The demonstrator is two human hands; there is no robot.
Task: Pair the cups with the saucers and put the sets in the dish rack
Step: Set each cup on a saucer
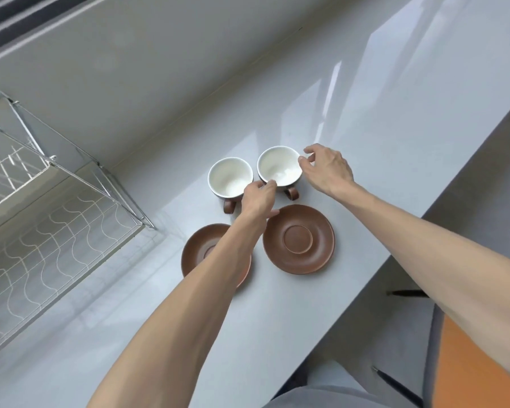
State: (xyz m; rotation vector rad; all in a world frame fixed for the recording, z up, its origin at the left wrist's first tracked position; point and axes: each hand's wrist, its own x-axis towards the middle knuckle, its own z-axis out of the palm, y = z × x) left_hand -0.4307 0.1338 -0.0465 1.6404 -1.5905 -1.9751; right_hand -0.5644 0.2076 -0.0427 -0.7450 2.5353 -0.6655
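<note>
Two brown cups with white insides stand side by side on the grey counter: the left cup (229, 178) and the right cup (279, 166), both with handles toward me. In front of them lie two brown saucers, the left saucer (195, 254) partly hidden under my left forearm, the right saucer (298, 239) fully visible. My left hand (258, 198) touches the near left rim of the right cup. My right hand (326, 167) pinches its far right rim. The cup rests on the counter.
A wire dish rack (56, 228) with an upper tier stands at the left on the counter. The counter's edge (395, 254) runs diagonally at the right, with a grey and orange chair (477, 357) below it. A grey wall rises behind the cups.
</note>
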